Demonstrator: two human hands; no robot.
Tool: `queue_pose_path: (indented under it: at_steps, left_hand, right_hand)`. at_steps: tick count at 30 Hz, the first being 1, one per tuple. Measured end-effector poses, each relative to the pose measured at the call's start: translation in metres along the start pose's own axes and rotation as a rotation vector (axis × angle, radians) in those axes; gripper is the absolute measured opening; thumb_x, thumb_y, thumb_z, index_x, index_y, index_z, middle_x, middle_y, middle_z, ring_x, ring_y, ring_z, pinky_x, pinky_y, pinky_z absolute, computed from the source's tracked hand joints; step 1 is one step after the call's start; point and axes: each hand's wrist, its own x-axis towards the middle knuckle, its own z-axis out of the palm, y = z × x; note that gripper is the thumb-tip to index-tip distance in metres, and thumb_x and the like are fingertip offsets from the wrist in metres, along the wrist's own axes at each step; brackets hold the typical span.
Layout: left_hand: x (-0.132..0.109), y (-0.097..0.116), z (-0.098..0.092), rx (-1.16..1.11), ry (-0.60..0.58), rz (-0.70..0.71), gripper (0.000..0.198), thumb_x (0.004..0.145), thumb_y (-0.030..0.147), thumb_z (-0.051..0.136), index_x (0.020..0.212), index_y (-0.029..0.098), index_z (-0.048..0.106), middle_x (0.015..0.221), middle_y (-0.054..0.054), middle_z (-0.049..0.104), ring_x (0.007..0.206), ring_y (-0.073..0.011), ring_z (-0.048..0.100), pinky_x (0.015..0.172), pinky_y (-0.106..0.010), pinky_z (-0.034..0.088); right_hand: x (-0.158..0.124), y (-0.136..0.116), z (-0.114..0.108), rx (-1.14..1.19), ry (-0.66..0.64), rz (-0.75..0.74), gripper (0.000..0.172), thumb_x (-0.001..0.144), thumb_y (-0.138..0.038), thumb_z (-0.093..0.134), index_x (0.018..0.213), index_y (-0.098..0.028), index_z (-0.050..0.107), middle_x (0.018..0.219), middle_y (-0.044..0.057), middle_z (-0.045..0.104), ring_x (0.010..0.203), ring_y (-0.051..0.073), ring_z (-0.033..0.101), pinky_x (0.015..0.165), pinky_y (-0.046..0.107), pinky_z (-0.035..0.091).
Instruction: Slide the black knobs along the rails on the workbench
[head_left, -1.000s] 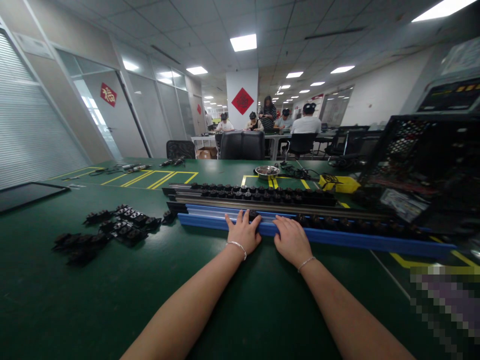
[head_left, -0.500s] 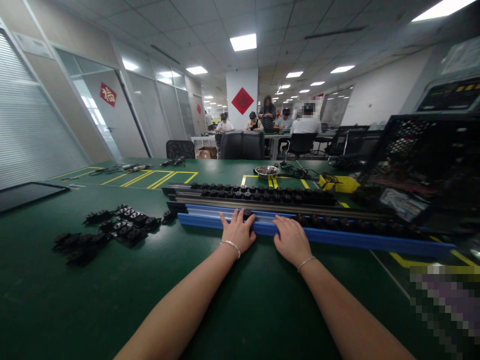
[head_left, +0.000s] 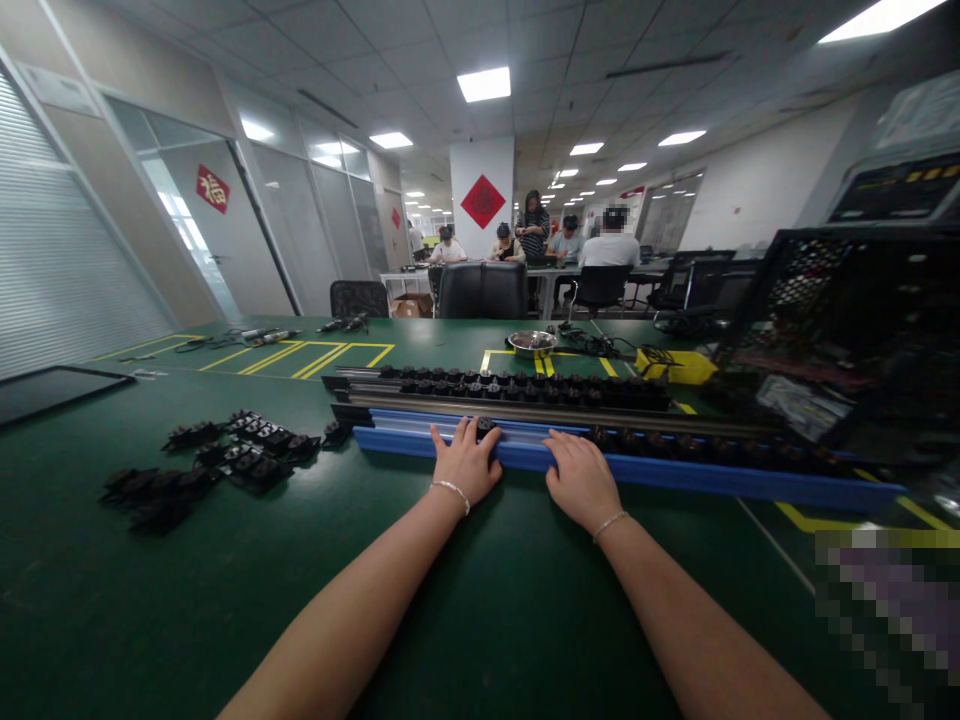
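A long blue rail (head_left: 420,443) lies across the table in front of me, with a row of black socket modules (head_left: 679,445) in its right part. My left hand (head_left: 466,470) is over its left part, fingers spread and curled around a single black socket module (head_left: 486,426) in the channel. Farther right, my right hand (head_left: 583,478) grips the rail, fingertips over the top and thumb at the front side. Between the hands, a bare stretch of the channel shows. The undersides of my fingers are hidden.
Behind the blue rail lie black rails (head_left: 352,383) filled with modules. Loose black modules (head_left: 255,450) are spread at the left. Farther back are a metal bowl (head_left: 532,343), cables and a yellow box (head_left: 679,366). An open black computer case (head_left: 840,300) stands at the right.
My left hand has shifted slightly left along the blue rail, and the black socket module has moved left with it. My right hand stays in nearly the same place.
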Motion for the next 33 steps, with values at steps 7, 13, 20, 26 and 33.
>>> queue_pose_path:
  at_steps: [7,13,20,26,33]
  left_hand:
    - [0.000,-0.007,0.003,0.015,0.030,0.003,0.050,0.081,0.041,0.048,0.131,0.035,0.043,0.142,-0.009,0.039,0.134,-0.0322,0.025,0.102,-0.070,0.007]
    - [0.000,-0.014,0.007,0.024,0.061,0.009,0.048,0.082,0.041,0.047,0.129,0.034,0.044,0.141,-0.011,0.041,0.132,-0.0311,0.030,0.101,-0.071,0.008]
    - [-0.001,-0.026,0.009,0.008,0.069,0.020,0.048,0.082,0.040,0.047,0.129,0.033,0.045,0.140,-0.011,0.042,0.131,-0.0326,0.032,0.101,-0.071,0.010]
    - [-0.003,-0.032,0.009,-0.007,0.074,0.020,0.048,0.082,0.039,0.048,0.129,0.033,0.045,0.139,-0.011,0.042,0.130,-0.0305,0.034,0.102,-0.069,0.011]
    - [-0.003,-0.040,0.008,-0.002,0.093,0.032,0.047,0.081,0.037,0.049,0.128,0.032,0.047,0.138,-0.012,0.044,0.129,-0.0307,0.035,0.102,-0.069,0.011]
  right_hand:
    - [0.000,0.001,0.000,0.000,-0.014,0.003,0.037,0.075,-0.014,0.045,0.108,-0.014,0.062,0.122,0.011,0.059,0.114,0.022,0.050,0.101,0.039,0.033]
    - [0.000,0.001,0.001,-0.007,-0.006,0.004,0.037,0.074,-0.014,0.047,0.108,-0.013,0.062,0.123,0.010,0.059,0.113,0.022,0.051,0.101,0.038,0.033]
    - [0.000,0.000,0.000,-0.011,0.002,0.000,0.037,0.074,-0.014,0.046,0.108,-0.013,0.062,0.122,0.009,0.060,0.111,0.022,0.052,0.101,0.038,0.033]
    - [0.000,0.000,-0.001,-0.009,-0.009,0.001,0.038,0.074,-0.014,0.047,0.108,-0.013,0.062,0.123,0.010,0.059,0.112,0.022,0.052,0.101,0.038,0.033]
    - [0.001,0.000,-0.001,-0.013,-0.014,-0.001,0.038,0.074,-0.014,0.046,0.109,-0.012,0.062,0.122,0.010,0.060,0.112,0.022,0.051,0.101,0.038,0.033]
